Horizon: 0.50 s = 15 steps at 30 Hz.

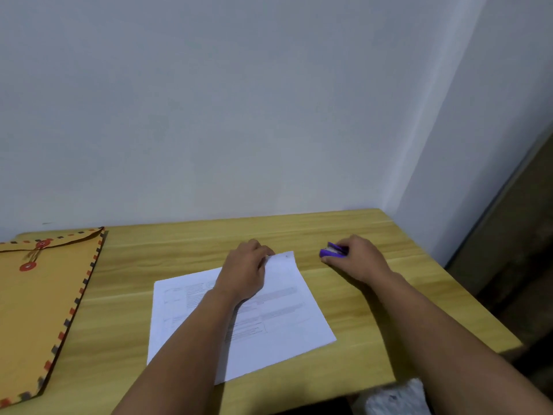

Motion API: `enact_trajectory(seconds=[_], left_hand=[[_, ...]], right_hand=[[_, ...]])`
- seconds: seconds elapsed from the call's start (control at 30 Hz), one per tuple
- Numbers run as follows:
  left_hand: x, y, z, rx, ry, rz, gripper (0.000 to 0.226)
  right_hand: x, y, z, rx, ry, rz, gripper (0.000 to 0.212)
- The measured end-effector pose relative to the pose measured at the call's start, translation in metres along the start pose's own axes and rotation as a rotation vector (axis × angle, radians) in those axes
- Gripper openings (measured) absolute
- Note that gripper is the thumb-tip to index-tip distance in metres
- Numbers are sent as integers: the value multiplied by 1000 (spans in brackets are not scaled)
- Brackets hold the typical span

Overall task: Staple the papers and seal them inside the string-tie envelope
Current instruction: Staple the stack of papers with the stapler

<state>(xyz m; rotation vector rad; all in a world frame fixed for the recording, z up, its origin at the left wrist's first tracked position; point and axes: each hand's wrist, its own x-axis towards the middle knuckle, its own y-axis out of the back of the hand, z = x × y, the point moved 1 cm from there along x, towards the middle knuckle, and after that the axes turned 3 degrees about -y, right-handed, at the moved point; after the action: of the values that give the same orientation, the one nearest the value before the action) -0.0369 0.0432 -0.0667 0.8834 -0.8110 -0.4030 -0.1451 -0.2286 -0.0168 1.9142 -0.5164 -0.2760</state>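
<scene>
White printed papers [281, 322] lie flat in the middle of the wooden table [179, 250]. My left hand [244, 269] rests on their far edge, fingers curled over the top of the sheets near the far right corner. To the right, my right hand [356, 259] grips a small purple stapler [333, 251] on the table, a short way from the papers' corner. A tan string-tie envelope [42, 304] with red discs and a chequered border lies flat at the left, its flap closed.
A pale wall stands right behind the table. The table's right edge drops off beside a dark floor area, and a white fuzzy object [395, 396] shows below the near edge.
</scene>
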Motion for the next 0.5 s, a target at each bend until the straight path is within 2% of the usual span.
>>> enact_trajectory(seconds=[0.13, 0.23, 0.37, 0.5], left_hand=[[12, -24, 52, 158, -46, -73, 29], [11, -10, 59, 209, 67, -54, 32], [-18, 52, 8, 263, 224, 17, 29], [-72, 138, -69, 343, 478, -54, 36]], right_hand=[[-21, 14, 22, -142, -96, 36, 57], [-22, 16, -2, -163, -81, 86, 67], [-16, 5, -79, -218, 23, 132, 61], [-20, -32, -178, -148, 196, 37, 61]])
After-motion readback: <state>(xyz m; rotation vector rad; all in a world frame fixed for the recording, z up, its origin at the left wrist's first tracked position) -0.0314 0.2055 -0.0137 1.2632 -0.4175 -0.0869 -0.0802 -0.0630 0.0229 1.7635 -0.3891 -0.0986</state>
